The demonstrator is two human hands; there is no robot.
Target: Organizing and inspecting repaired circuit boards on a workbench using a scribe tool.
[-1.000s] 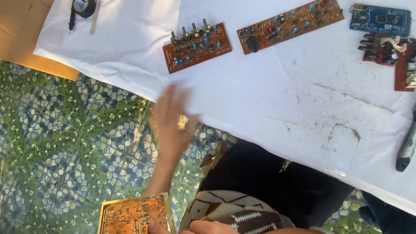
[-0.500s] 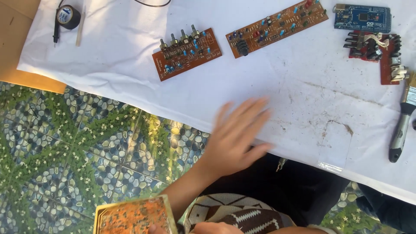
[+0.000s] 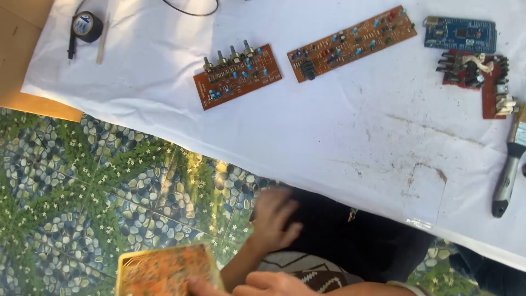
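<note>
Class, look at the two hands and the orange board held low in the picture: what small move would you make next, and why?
Probably bring the blurred left hand back down to the orange board. Only the right hand grips that board, by its lower edge, while the left hand hovers empty over the dark lap, well short of the boards on the white sheet. A second grip would steady it.

Only label: small blue-and-white sticker on the black tape roll [image 3: 86, 26], far left on the white sheet [image 3: 339, 126]; possibly round. No packages, signs, screens.
</note>
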